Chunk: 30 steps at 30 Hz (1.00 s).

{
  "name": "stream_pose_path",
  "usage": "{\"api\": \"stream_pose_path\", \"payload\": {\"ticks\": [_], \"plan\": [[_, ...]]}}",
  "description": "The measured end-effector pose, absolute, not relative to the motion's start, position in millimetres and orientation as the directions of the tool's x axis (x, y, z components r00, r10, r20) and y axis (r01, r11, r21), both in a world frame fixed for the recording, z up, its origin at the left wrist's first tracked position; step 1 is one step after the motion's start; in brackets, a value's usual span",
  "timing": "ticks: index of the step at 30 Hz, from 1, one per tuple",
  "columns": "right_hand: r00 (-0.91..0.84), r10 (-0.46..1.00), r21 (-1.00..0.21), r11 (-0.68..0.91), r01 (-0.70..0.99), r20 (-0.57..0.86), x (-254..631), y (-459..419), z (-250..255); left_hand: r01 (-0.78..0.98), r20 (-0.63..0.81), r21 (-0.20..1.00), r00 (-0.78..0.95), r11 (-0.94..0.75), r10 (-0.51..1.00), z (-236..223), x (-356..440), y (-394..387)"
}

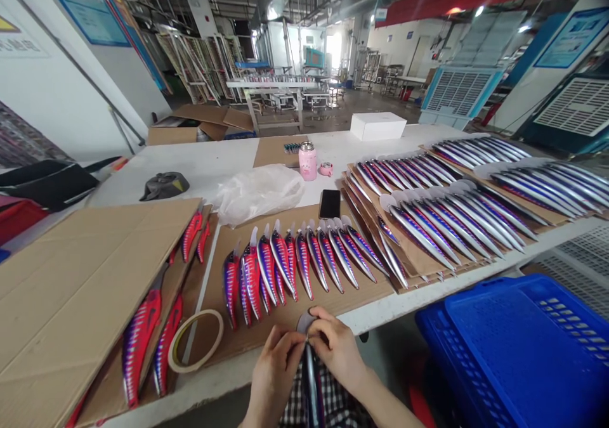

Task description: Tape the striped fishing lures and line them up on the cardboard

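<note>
Left hand (pixel 275 359) curled, fingertips pinched narrow on the nose end of a long glossy silver-and-purple fishing lure (pixel 310 377), held upright over the lap at the table's near edge. Right hand (pixel 335 344) likewise closed, thumb and forefinger pressed at the same nose, just below the lure's clear plastic diving lip (pixel 304 321). Both hands touching each other there; exact contact point too small to tell.

Just beyond the hands: flat brown corrugated cardboard sheet (pixel 285 317) carrying a fanned row of striped red-blue-silver lures (pixel 295 263), smooth, tapered, lips pointing away. Beige masking-tape roll (pixel 196 340) lying flat left of that, on the board edge. More red striped lures (pixel 143 339) tucked under a big cardboard panel (pixel 80 282) at left. Crumpled clear plastic bag (pixel 259 190), black phone (pixel 330 203), pink cylindrical flask (pixel 307 160) further back. Rows of slimmer silver-blue lures (pixel 447 219) on stacked cardboard at right. Blue perforated plastic crate (pixel 514 345) below the table, right.
</note>
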State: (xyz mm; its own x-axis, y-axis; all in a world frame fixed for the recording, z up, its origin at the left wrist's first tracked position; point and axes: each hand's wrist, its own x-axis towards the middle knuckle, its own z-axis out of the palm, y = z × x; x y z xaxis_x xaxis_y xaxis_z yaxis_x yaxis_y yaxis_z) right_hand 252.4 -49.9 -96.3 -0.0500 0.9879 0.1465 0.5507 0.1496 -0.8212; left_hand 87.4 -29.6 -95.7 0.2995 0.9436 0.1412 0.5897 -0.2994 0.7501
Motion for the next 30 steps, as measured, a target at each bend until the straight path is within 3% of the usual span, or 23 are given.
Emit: {"api": "stream_pose_path", "payload": {"ticks": [6, 12, 30], "plan": [[-0.137, 0.988, -0.808, 0.136, 0.574, 0.069, 255.9, -47.3, -88.3, 0.602, 0.142, 0.741, 0.294, -0.298, 0.945, -96.7, 87.2, -31.3], [-0.162, 0.983, -0.840, 0.155, 0.520, 0.082, 260.3, -45.3, -84.5, 0.614, 0.130, 0.736, 0.286, -0.285, 0.949, -97.9, 86.2, -31.3], [-0.043, 0.995, -0.773, 0.099, 0.627, 0.092, 243.5, -37.1, -93.6, 0.631, 0.100, 0.731, 0.277, -0.259, 0.956, -99.3, 86.0, -29.5]]}}
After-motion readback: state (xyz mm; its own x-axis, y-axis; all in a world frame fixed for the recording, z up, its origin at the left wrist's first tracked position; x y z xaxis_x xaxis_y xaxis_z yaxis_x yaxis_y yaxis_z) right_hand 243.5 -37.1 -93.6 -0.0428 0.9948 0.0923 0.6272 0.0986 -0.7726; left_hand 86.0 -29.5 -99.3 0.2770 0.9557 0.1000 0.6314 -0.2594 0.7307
